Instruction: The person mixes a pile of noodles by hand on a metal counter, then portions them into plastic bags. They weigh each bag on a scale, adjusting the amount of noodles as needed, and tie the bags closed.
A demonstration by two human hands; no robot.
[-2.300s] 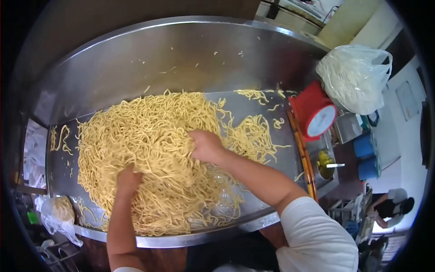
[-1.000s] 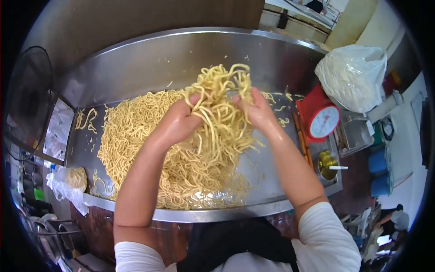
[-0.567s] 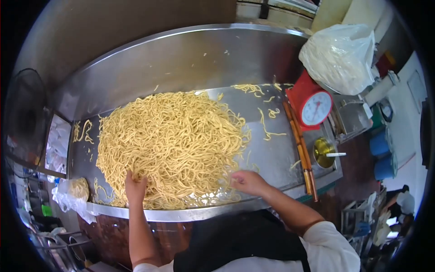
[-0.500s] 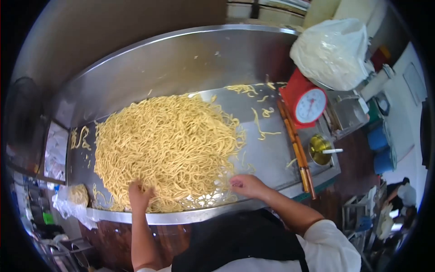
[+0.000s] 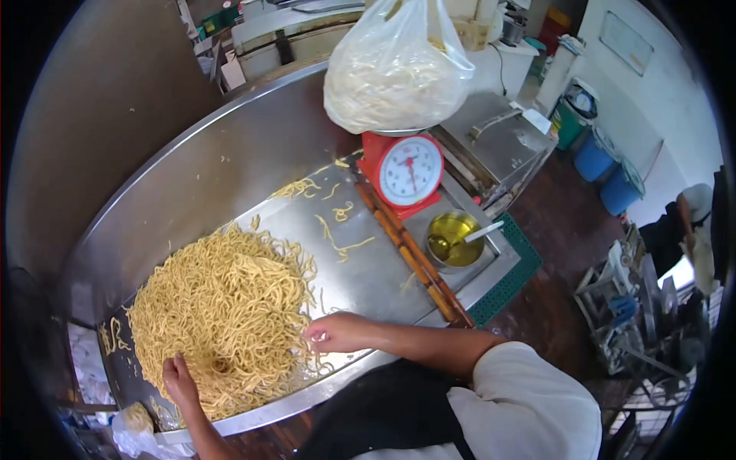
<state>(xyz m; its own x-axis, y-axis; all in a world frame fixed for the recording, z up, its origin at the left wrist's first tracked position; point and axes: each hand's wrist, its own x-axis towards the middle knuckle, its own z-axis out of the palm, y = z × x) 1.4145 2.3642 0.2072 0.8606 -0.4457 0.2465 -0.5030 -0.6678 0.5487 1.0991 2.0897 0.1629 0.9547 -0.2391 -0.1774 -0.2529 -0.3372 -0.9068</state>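
Note:
A large heap of yellow noodles [image 5: 230, 299] lies in the steel tray [image 5: 345, 284]. At the heap's near left side is my left hand [image 5: 182, 382], its fingers stretched toward the noodles and nothing visible in them. My right hand [image 5: 337, 333] hovers at the heap's right edge with its fingers curled in. Whether anything is inside that curl cannot be made out. A few loose strands [image 5: 337, 238] lie on the bare metal to the right of the heap.
A red dial scale [image 5: 410, 170] carries a plastic bag of noodles [image 5: 399, 84]. Beside it are brown wooden sticks [image 5: 410, 257] and a metal bowl of yellow oil [image 5: 455, 239] with a white-handled utensil. Another bag [image 5: 138, 429] hangs at lower left. A person [image 5: 690, 230] is at far right.
The view has swung right, so the scale and bowl appear farther left. My left hand has shifted to the heap's left side; my right hand stays by its right edge, still curled.

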